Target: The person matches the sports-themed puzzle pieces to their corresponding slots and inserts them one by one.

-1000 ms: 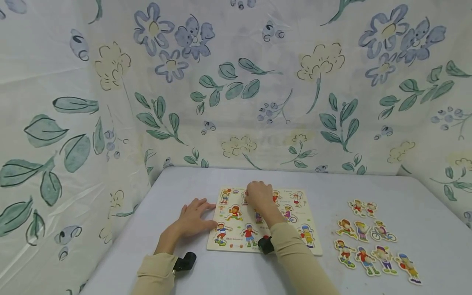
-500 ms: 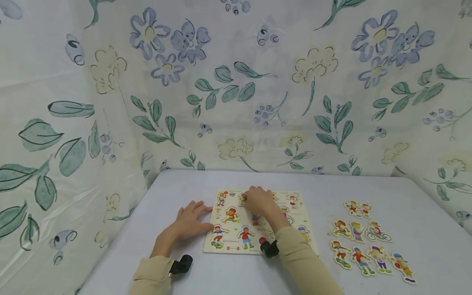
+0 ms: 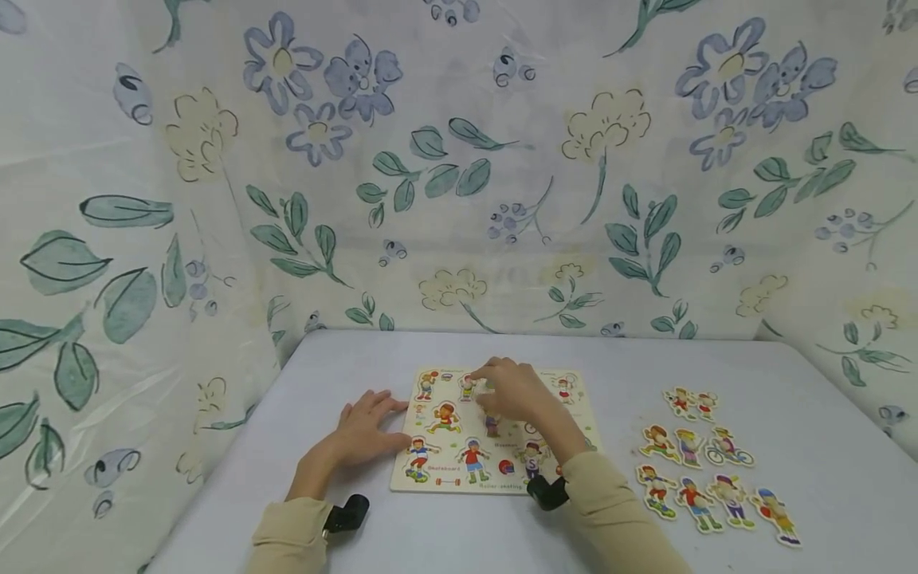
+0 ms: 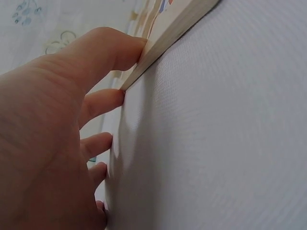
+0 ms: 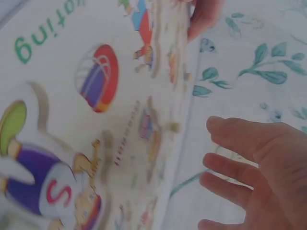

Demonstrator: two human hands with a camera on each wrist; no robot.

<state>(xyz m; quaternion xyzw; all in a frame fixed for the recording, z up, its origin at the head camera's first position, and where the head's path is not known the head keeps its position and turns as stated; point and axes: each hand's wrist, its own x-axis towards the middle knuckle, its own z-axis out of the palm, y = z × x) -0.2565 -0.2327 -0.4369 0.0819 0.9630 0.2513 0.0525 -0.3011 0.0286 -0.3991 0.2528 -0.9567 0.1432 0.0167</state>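
A wooden puzzle board (image 3: 459, 472) printed with sporting children lies flat on the table. My left hand (image 3: 366, 430) rests at its left edge with fingers spread; in the left wrist view the thumb (image 4: 129, 50) and index finger touch the board's side. Over the board's upper middle is my right hand (image 3: 516, 391), its index finger beside a small child-shaped puzzle piece (image 3: 468, 388) in the top row. In the right wrist view the right hand's fingers (image 5: 230, 165) are loosely spread with nothing between them, and small knobs (image 5: 173, 127) stand up from the board.
Several knobbed puzzle pieces (image 3: 694, 501) shaped like children lie in three rows on the white table (image 3: 445, 542), right of the board. A floral curtain (image 3: 459, 239) hangs behind and at the left. A black wrist camera (image 3: 548, 493) sits over the board's lower edge.
My right hand has loosened its fingers and lifted back to the right from the top-row piece, which now shows. My left hand stays at the board's edge. The whole view shifts slightly.
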